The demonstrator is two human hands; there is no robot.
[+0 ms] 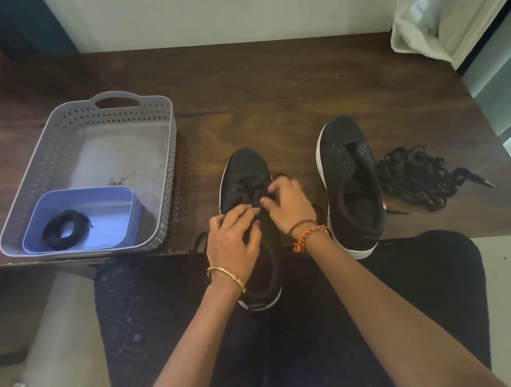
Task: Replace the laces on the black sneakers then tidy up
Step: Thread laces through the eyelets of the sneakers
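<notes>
Sneakers: one being laced, one bare, tidying not begun

Sneakers number two, both black with white soles, both on the worktop (265, 92) at its near edge with heels hanging toward the person's lap. The left sneaker (244, 175) sits at about 6 o'clock from the worktop's middle and has a lace (249, 191) across its lowest eyelets only. The right sneaker (350, 179), just beside it at 3 o'clock, shows empty eyelets and no lace at all.

Both hands work over the left sneaker's tongue. The left hand (232, 238) has its fingers curled down at the lace, and the right hand (285, 203) pinches at the same spot, thumb to fingertips; it is blurred, so the exact strand it holds cannot be told.

Loose laces (417, 179) lie in one tangled heap at 3 o'clock of the right sneaker, near the worktop's right edge; these look like the removed ones, how many strands I cannot count. One coiled lace (65, 230) rests in the one blue box (115, 194), which stands in the near corner of the one grey basket (160, 161) at 9 o'clock.

By my reading the job is under halfway: finish this sneaker, lace the other, then clear the heap away
</notes>
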